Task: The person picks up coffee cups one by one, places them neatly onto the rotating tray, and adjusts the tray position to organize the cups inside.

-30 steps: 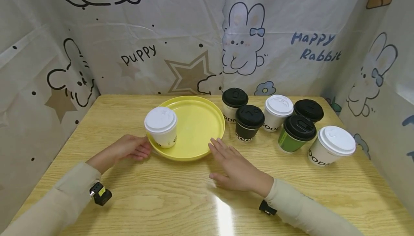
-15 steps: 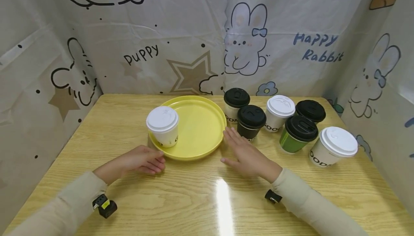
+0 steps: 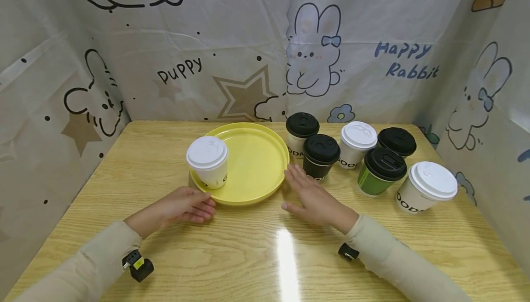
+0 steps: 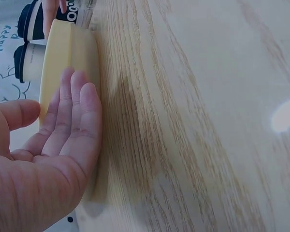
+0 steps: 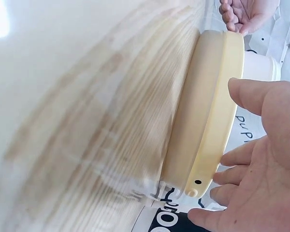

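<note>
A round yellow tray (image 3: 252,168) lies on the wooden table, and a white paper cup with a white lid (image 3: 208,162) stands upright on its left side. My left hand (image 3: 182,207) is at the tray's front left rim; in the left wrist view its straight fingers (image 4: 89,121) lie along the tray's side wall (image 4: 58,53). By the front right rim is my right hand (image 3: 316,196), fingers extended, beside the black cup (image 3: 318,166). In the right wrist view its fingertips are close to the tray's edge (image 5: 222,106); whether they touch it I cannot tell. Neither hand grips anything.
Right of the tray stand several lidded cups: a black-lidded one (image 3: 301,127) at the back, a white-lidded one (image 3: 358,139), a black-lidded one (image 3: 397,141), a green one (image 3: 374,178) and a large white one (image 3: 426,187). A printed cloth (image 3: 248,40) hangs behind.
My left hand has moved right and nearer along the tray's front rim. My right hand has shifted right and farther away, towards the black cup. The tray and cups keep their places.
</note>
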